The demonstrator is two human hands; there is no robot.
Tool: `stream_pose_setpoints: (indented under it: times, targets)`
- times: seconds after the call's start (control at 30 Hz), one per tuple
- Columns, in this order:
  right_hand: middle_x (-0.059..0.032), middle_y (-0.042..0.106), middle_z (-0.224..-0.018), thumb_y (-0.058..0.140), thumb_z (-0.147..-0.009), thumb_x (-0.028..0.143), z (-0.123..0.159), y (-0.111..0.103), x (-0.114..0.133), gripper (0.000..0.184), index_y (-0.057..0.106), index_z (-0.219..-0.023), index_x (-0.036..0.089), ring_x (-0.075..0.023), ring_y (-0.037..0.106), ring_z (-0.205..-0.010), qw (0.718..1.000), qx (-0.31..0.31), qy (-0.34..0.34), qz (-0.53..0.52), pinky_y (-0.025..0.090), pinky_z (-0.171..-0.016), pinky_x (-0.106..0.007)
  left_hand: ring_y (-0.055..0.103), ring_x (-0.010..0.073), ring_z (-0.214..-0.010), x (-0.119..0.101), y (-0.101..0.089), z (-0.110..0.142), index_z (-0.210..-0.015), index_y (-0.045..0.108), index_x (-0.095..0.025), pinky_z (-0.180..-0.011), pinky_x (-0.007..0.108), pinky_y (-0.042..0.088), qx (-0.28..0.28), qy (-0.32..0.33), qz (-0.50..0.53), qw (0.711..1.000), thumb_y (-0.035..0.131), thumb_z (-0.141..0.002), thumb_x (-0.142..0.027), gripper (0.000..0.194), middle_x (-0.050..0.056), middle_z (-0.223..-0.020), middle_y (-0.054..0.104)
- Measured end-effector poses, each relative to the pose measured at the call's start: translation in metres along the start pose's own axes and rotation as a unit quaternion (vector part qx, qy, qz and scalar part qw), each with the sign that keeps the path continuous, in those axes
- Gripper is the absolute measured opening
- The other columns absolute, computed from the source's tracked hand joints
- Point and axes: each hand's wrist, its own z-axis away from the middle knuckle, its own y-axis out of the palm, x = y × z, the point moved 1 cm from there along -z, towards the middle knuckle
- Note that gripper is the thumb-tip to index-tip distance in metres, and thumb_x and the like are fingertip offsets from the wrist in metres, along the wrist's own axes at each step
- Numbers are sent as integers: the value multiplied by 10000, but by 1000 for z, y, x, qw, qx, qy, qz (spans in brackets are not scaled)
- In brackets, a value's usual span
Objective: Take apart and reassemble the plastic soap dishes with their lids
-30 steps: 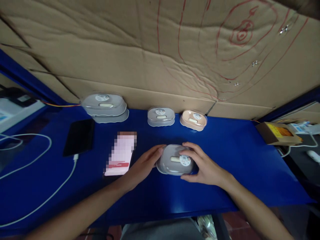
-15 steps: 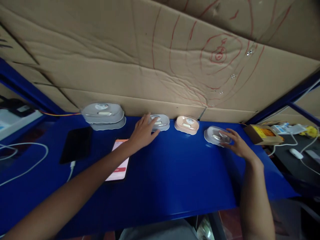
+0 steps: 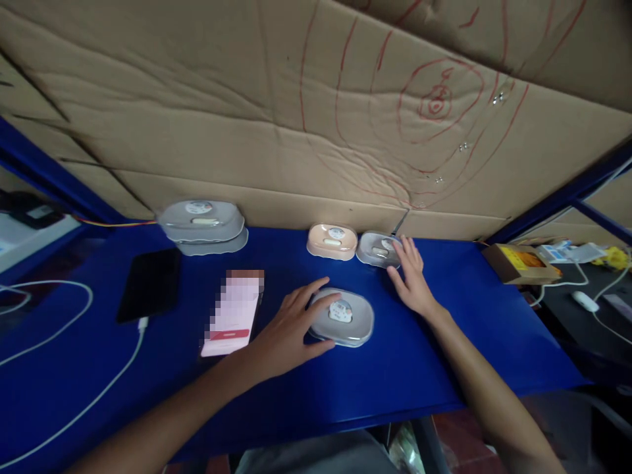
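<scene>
Near the middle of the table, my left hand point(image 3: 309, 326) holds the left end of a light grey oval plastic box point(image 3: 356, 324) with a clear lid and a white round label. Its fingers reach over the lid and its thumb lies along the near side. Further back, my right hand point(image 3: 411, 276) grips the right end of a darker grey oval lidded box point(image 3: 372, 249), thumb in front, fingers behind. A peach oval lidded box point(image 3: 323, 245) stands just left of that one, untouched, close to the cardboard wall.
Two stacked grey lidded boxes point(image 3: 217, 229) stand at the back left. A lit phone point(image 3: 232, 313) lies left of my left hand, and a dark phone point(image 3: 152, 284) with a white cable point(image 3: 121, 375) further left. Cardboard point(image 3: 222, 131) walls the back; an open carton point(image 3: 526, 263) sits right.
The light grey box has come forward from the back row with my left hand. The peach box now stands further left. My right hand has moved left and back with the darker grey box.
</scene>
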Motion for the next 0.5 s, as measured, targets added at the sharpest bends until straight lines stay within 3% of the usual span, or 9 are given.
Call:
stream_pose_setpoints:
  times: [0.03, 0.1, 0.17, 0.23, 0.37, 0.5]
  targets:
    - [-158, 305, -1752, 423, -1112, 480, 5, 2, 22, 627, 256, -1687, 295, -344, 220, -1652, 999, 9, -45, -27, 221, -1289, -694, 357, 424, -1556, 1, 3, 0, -1590, 455, -369, -1249, 643, 321, -1, -6, -1, 1000, 825, -859, -273, 825, 107, -1748, 310]
    - [-172, 406, -1696, 565, -1044, 578, 17, 5, 63, 747, 300, -1671, 270, -349, 341, -1604, 980, 110, -143, -81, 338, -1266, -637, 339, 430, -1568, 4, 6, 0, -1623, 385, -356, -1253, 663, 277, -3, -15, 4, 1000, 846, -838, -278, 914, 138, -1736, 328]
    - [-168, 396, -1703, 648, -1017, 538, 29, 7, 93, 741, 365, -1646, 266, -368, 296, -1620, 961, 189, -188, -76, 362, -1253, -640, 367, 422, -1556, 6, 8, 1, -1651, 317, -344, -1248, 648, 278, 5, -24, 26, 999, 860, -830, -294, 985, 158, -1701, 390]
    - [-153, 412, -1694, 655, -1030, 473, 35, 7, 105, 663, 418, -1615, 269, -352, 277, -1630, 952, 216, -191, -104, 388, -1252, -603, 416, 413, -1527, 7, 7, 3, -1670, 260, -348, -1237, 622, 304, 24, -34, 48, 998, 876, -824, -318, 1047, 160, -1666, 444]
    - [-163, 458, -1644, 643, -1037, 459, 30, 8, 86, 639, 426, -1602, 252, -304, 426, -1556, 957, 172, -143, -184, 446, -1235, -519, 447, 431, -1493, 6, -1, 9, -1693, 181, -371, -1208, 615, 350, 48, -58, 64, 995, 936, -759, -347, 1201, 163, -1652, 452]
    - [-139, 530, -1595, 623, -1046, 454, 21, 18, 52, 577, 478, -1582, 298, -341, 427, -1545, 984, 124, -100, -77, 388, -1240, -621, 460, 444, -1468, 7, -12, 16, -1708, 140, -381, -1193, 626, 372, 76, -64, 74, 992, 974, -700, -357, 1309, 162, -1620, 471]
